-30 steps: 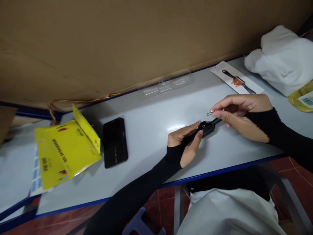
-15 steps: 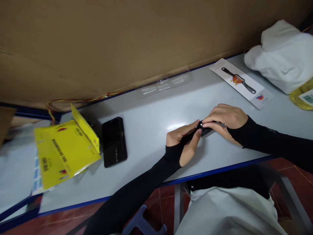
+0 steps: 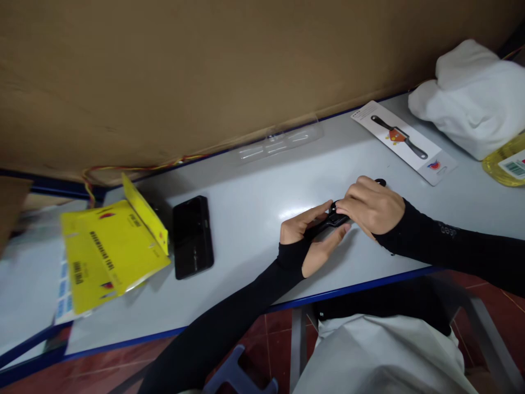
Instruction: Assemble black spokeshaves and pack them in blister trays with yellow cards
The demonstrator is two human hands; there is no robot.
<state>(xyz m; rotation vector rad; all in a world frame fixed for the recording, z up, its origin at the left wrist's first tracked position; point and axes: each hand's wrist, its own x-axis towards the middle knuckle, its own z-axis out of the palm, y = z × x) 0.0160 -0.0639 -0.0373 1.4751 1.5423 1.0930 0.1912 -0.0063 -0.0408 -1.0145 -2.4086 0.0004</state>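
Both hands meet on a small black tool (image 3: 334, 220) lying on the pale table (image 3: 254, 219): the left hand (image 3: 311, 238) pinches one end between thumb and fingers, and the right hand (image 3: 371, 205) curls over the other end, fingers clasped on it. Left of the tool lies a black phone (image 3: 192, 236), farther left a yellow card (image 3: 110, 249); beyond the tool, toward the cardboard wall, lies a white printed card (image 3: 404, 141).

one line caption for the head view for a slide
Left hand and right hand grip a small black tool over a white table.
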